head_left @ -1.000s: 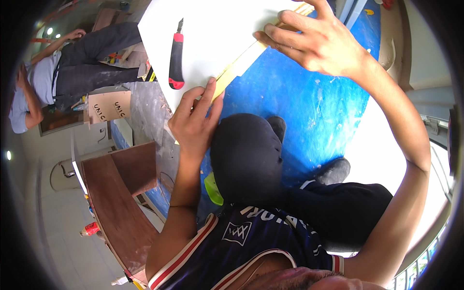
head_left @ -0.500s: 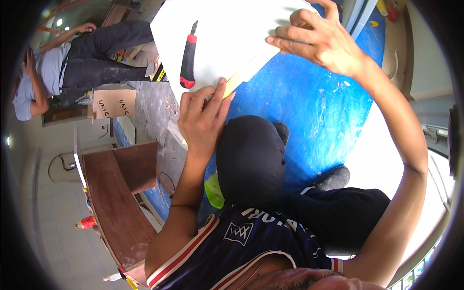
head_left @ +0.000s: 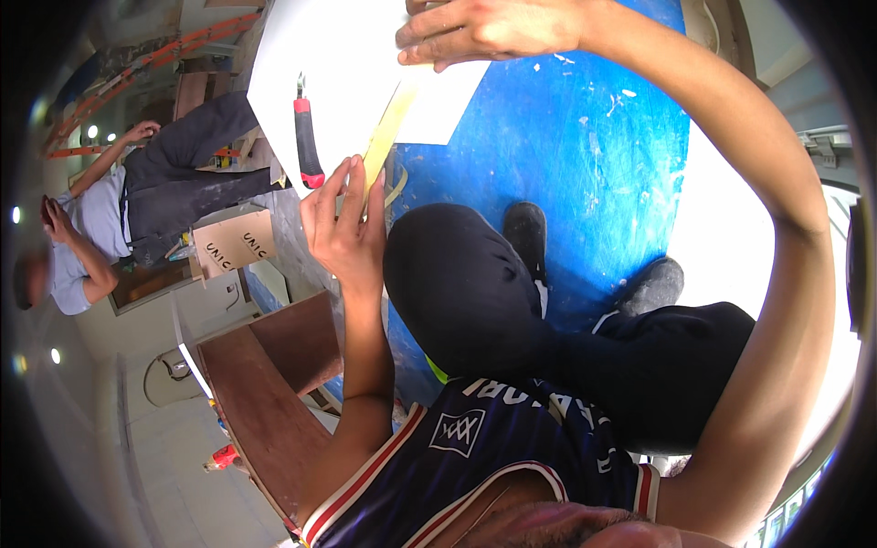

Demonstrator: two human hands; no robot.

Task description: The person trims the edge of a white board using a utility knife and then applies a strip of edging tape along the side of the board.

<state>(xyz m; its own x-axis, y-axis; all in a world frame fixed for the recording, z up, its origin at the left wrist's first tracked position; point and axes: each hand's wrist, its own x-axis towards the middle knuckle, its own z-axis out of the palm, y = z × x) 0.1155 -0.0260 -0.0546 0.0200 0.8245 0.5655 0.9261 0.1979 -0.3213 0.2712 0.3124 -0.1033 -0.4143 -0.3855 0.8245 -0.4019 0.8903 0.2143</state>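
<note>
A long, flat yellow strip [head_left: 387,126] lies along a white board [head_left: 352,82] in front of me. The fingers of my left hand [head_left: 347,228] close on its near end. At the top edge of the picture, my right hand [head_left: 493,26] grips toward the strip's far end, fingers bent over it and partly cut off by the frame. A utility knife [head_left: 309,142] with a black and red handle rests on the board, left of the strip, touched by neither hand. A thin pale curl [head_left: 397,186] shows beside my left fingertips.
Blue sheeting [head_left: 557,155] covers the floor under the board and my shoes. At left another person [head_left: 100,201] is beside a cardboard box [head_left: 234,243]. A brown wooden cabinet piece [head_left: 256,384] stands near my left elbow, with an orange ladder [head_left: 155,59] farther back.
My view has shifted. Both hands, the board and the knife now appear farther left, and my right hand higher. More of the yellow strip shows between my hands.
</note>
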